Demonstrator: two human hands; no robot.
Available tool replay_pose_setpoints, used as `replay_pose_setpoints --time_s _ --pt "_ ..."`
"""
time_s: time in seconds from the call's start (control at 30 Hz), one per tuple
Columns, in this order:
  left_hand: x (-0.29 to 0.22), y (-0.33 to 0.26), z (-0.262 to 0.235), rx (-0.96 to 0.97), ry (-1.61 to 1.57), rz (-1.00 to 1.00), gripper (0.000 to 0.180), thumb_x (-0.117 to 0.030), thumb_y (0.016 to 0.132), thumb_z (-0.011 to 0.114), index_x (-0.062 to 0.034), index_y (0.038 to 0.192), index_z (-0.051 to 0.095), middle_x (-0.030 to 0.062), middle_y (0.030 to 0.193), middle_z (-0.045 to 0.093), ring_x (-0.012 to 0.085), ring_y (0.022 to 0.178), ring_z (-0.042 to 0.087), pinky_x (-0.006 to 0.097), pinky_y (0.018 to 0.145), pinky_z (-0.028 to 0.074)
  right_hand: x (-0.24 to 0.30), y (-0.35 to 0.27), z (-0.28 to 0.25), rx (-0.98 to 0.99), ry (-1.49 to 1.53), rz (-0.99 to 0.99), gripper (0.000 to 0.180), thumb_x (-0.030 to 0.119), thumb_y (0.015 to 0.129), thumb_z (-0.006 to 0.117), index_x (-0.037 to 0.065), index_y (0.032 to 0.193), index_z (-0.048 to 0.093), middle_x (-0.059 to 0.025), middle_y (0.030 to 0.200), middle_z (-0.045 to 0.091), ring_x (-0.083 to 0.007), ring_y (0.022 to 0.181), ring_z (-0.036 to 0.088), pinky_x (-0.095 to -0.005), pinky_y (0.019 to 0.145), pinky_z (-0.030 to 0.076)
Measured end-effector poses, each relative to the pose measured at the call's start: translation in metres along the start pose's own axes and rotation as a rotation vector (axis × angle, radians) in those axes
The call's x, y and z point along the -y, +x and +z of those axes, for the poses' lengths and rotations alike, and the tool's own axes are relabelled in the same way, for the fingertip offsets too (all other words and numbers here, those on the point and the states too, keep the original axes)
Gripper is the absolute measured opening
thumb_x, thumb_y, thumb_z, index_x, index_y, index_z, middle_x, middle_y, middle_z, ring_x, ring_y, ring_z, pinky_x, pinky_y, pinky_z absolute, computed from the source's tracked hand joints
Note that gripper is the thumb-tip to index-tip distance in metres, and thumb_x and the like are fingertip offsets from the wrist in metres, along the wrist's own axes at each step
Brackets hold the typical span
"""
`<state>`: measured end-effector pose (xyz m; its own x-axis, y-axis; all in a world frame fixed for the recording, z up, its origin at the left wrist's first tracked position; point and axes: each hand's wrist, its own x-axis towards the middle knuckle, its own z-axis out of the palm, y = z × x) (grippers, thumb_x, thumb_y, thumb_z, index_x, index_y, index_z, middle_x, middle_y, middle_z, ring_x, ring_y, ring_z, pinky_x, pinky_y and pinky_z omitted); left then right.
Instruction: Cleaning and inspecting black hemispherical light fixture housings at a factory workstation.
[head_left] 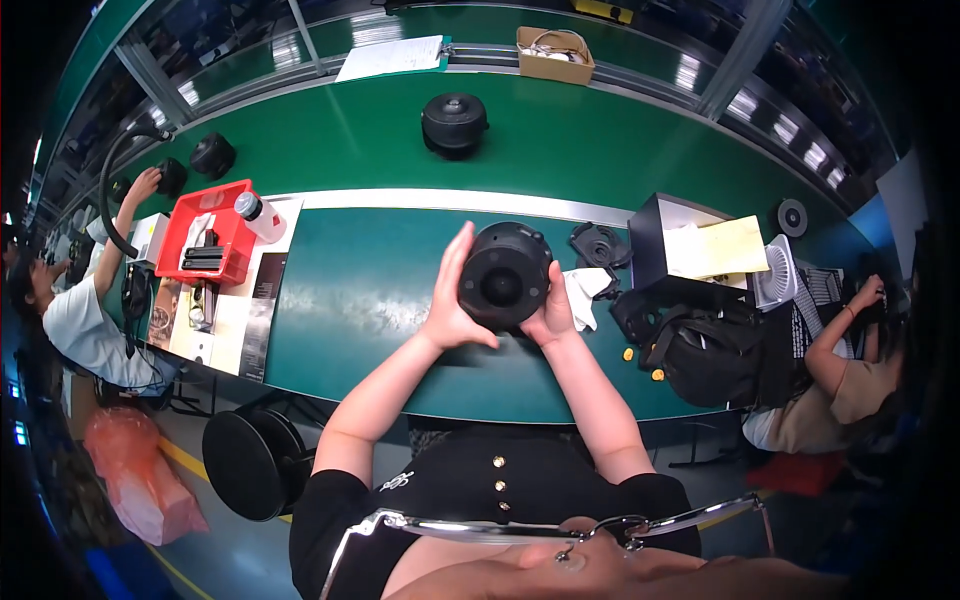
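Observation:
Between my hands, above the green work mat [350, 280], is a round black device [503, 278] with a dark round recess in the face toward me. My left hand [454, 300] presses against its left side, thumb stretched below it. On the opposite side my right hand [553, 312] grips the lower right edge. A crumpled white cloth [585, 296] lies just right of my right hand, beside black moulded parts [600, 246]. Another black device [454, 125] of similar round shape stands farther back on the green belt.
At left, a red bin [208, 232] and a white bottle [258, 216] stand near a co-worker's hand [146, 184]. On the right are a black box [655, 250] with yellow paper, a black bag [705, 352] and a small white fan [777, 272]. A cardboard box [556, 56] sits at the back.

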<state>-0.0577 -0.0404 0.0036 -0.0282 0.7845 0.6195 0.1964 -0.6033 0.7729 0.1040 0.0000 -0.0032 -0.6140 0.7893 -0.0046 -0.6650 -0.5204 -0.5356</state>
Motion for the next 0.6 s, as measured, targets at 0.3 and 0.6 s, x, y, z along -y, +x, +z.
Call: replay_pose_setpoints --time_s 0.3,0.6 --pt "-0.017 0.002 0.008 -0.053 0.352 0.100 0.082 -0.040 0.054 0.082 0.0017 0.118 0.052 0.0253 0.134 0.036 0.0376 0.126 0.035 0.045 0.102 0.031 -0.002 0.000 0.007 0.050 0.055 0.023 0.068 0.058 0.087 0.039 0.008 0.133 0.036 -0.0117 0.133 0.042 -0.0258 0.121 0.044 -0.0414 0.101 0.037" --pt "-0.018 0.001 0.012 -0.193 0.183 0.029 0.085 -0.033 0.052 0.084 0.0010 0.121 0.048 0.0240 0.132 0.039 0.0357 0.125 0.038 0.043 0.101 0.034 0.004 -0.001 0.012 -0.013 0.074 0.097 0.064 0.056 0.090 0.035 0.010 0.134 0.035 -0.0104 0.132 0.044 -0.0251 0.120 0.045 -0.0430 0.097 0.040"
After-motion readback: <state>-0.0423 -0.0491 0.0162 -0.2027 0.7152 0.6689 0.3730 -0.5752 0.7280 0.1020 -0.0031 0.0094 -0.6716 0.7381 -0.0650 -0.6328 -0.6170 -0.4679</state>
